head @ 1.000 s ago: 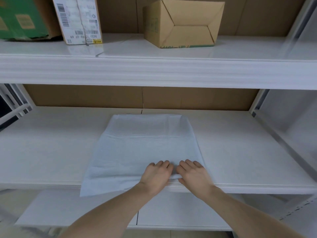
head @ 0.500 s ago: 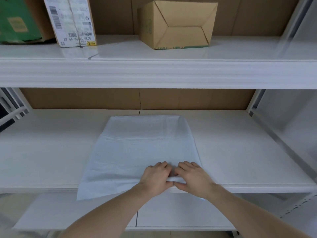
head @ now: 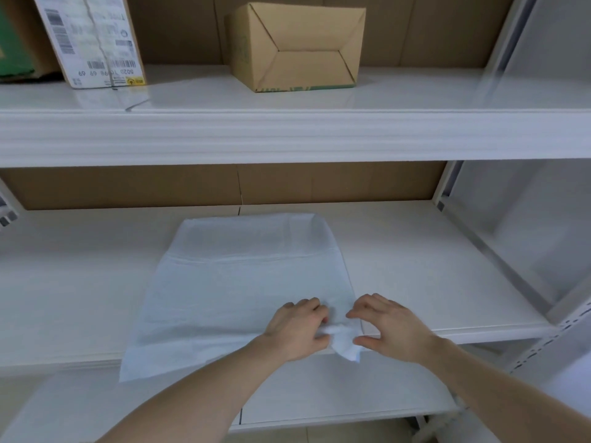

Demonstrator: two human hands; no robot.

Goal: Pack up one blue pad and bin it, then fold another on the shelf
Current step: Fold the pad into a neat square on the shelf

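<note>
A pale blue pad (head: 243,282) lies spread flat on the middle shelf (head: 415,266), its near edge hanging a little over the shelf front. My left hand (head: 297,330) and my right hand (head: 390,327) meet at the pad's near right corner. Between them the corner is bunched and lifted, showing a darker blue underside. My left hand pinches that bunched corner between thumb and fingers. My right hand's thumb touches the bunch, its fingers curled and spread above it.
On the upper shelf (head: 287,132) stand a brown cardboard box (head: 297,46), a white labelled carton (head: 92,43) and a green box (head: 12,52) at far left. A lower shelf (head: 319,394) shows beneath. White uprights frame the right side.
Both hands lay flat on the pad's near edge before. Now they have moved slightly apart and gathered the near right corner up off the shelf.
</note>
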